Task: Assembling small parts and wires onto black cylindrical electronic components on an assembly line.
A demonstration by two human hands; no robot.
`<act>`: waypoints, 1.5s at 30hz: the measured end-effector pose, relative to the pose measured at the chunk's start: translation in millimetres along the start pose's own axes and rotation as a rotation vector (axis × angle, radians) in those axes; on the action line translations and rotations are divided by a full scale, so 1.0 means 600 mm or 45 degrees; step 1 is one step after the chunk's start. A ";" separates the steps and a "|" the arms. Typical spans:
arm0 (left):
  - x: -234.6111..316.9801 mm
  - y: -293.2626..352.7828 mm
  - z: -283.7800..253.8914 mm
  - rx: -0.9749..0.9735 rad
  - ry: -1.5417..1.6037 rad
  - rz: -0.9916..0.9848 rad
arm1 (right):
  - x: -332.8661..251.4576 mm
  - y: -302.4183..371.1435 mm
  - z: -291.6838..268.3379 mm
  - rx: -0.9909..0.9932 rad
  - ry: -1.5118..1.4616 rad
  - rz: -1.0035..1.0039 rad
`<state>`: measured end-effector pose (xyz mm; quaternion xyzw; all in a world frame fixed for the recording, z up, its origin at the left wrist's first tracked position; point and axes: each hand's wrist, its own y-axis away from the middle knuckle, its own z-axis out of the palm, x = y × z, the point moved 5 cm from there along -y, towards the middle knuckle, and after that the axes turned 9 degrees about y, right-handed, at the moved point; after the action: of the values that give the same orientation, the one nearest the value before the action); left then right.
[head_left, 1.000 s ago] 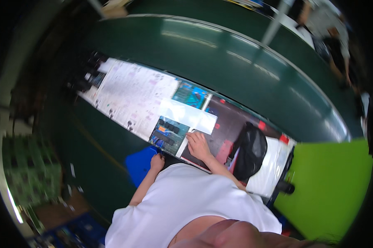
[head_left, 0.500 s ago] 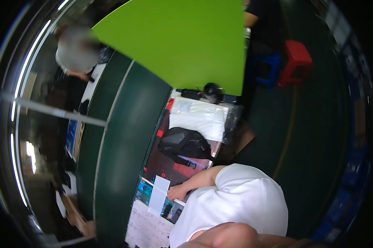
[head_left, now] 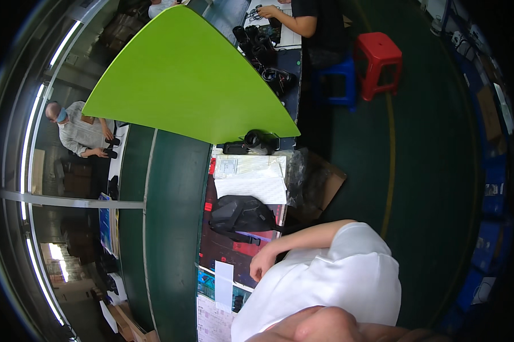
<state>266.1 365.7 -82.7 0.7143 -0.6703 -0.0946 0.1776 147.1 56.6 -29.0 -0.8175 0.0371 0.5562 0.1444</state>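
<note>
My right hand (head_left: 262, 265) hangs over the desk's near edge, close to my white shirt. Its fingers are loosely curled together and I see nothing in them. Just beyond it lies a black fabric bag (head_left: 241, 214) with a strap and buckle, on a dark red desk surface (head_left: 211, 251). A pale blank strip (head_left: 224, 279) lies flat to the left of the hand, across a blue picture and a printed sheet (head_left: 211, 319). White papers (head_left: 251, 188) are spread behind the bag. My left hand is not in view.
A green divider panel (head_left: 194, 80) stands behind the desk, with a black round device (head_left: 257, 139) at its foot. An open cardboard box (head_left: 328, 185) sits beside the desk. Red (head_left: 379, 62) and blue (head_left: 339, 80) stools stand near a seated co-worker (head_left: 325, 28). Another person works beyond the window.
My right hand has drawn back from beside the pale strip toward my body, and its fingers have curled. The view has shifted, and more of the bench behind the green panel shows.
</note>
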 end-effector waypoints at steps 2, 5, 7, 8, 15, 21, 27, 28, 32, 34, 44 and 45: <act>-0.010 0.004 0.008 -0.005 -0.002 -0.028 | -0.066 0.124 -0.069 -0.037 -0.437 -0.240; -0.004 -0.005 0.007 -0.009 -0.013 -0.045 | -0.129 0.370 -0.173 0.462 -0.828 -0.282; 0.010 -0.012 0.004 -0.022 -0.031 -0.038 | -0.100 0.520 -0.209 0.951 -0.754 -0.310; 0.013 -0.011 0.003 -0.026 -0.037 -0.045 | -0.106 0.568 -0.224 1.078 -0.717 -0.289; -0.092 0.122 0.043 0.049 0.066 -0.368 | -0.053 0.389 -0.208 0.544 -0.874 0.072; -0.142 0.456 0.294 0.138 0.429 -0.939 | 0.002 0.155 -0.108 0.385 -0.789 0.106; -0.128 0.618 0.419 0.238 0.876 -1.296 | 0.041 0.024 -0.003 0.278 -0.517 0.275; -0.153 0.635 0.447 0.203 0.906 -1.343 | 0.047 0.005 0.014 0.240 -0.519 0.259; -0.209 0.660 0.520 -0.015 0.905 -1.437 | 0.046 -0.062 0.054 0.068 -0.413 0.374; -0.229 0.663 0.545 -0.030 0.952 -1.461 | 0.041 -0.111 0.065 0.135 -0.049 0.433; -0.350 0.681 0.753 -0.454 1.085 -1.450 | 0.079 -0.319 0.235 0.072 1.254 -0.116; -0.347 0.692 0.792 -0.629 1.140 -1.362 | 0.087 -0.324 0.240 0.022 1.315 -0.174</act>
<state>-312.6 495.8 -383.0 0.8529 -0.0533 -0.0158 0.5192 80.3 287.7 -88.3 -0.9848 0.0547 0.0694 0.1498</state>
